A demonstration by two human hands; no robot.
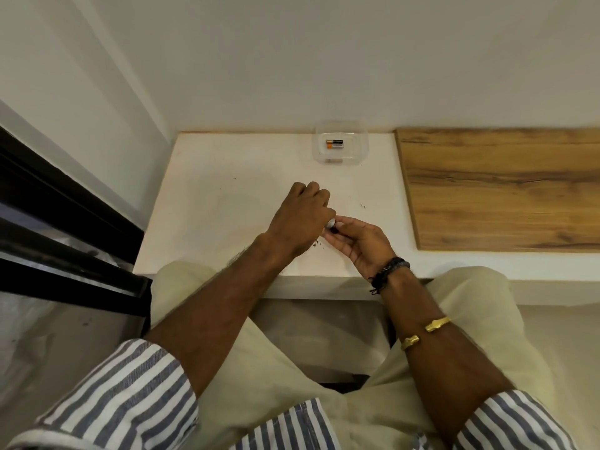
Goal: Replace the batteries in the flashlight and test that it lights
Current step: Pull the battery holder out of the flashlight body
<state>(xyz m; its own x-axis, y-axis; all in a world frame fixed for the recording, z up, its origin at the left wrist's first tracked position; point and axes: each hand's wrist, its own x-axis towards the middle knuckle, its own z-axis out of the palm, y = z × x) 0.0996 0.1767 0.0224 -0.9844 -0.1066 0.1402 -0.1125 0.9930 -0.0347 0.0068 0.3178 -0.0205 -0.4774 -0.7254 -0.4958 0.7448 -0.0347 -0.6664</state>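
While I look down through the head camera, my left hand (300,219) is curled into a tight fist over the table (227,190). I judge it grips the body of the flashlight (331,225), though the fist hides nearly all of it. Only a small round silver end and a dark part under it show, just where my two hands meet. My right hand (360,246) lies palm up beside it, with thumb and first fingers pinched on this dark part. I think this is the cap and the step is to turn it, but whether it goes off or on I cannot tell.

To do it well, I should hold the left fist firm and let only the right fingers turn, in small twists with the cap straight, so the thread does not cross. I should work low over the table, because a loose cap or battery can roll away. Two batteries (334,144) lie side by side in the clear tray (357,151) at the far edge, well apart from my hands.

The long axis seems to run from the left fist toward the right hand, roughly across me and about level. The silver end points to the right hand. Which end is the lens, I cannot say.
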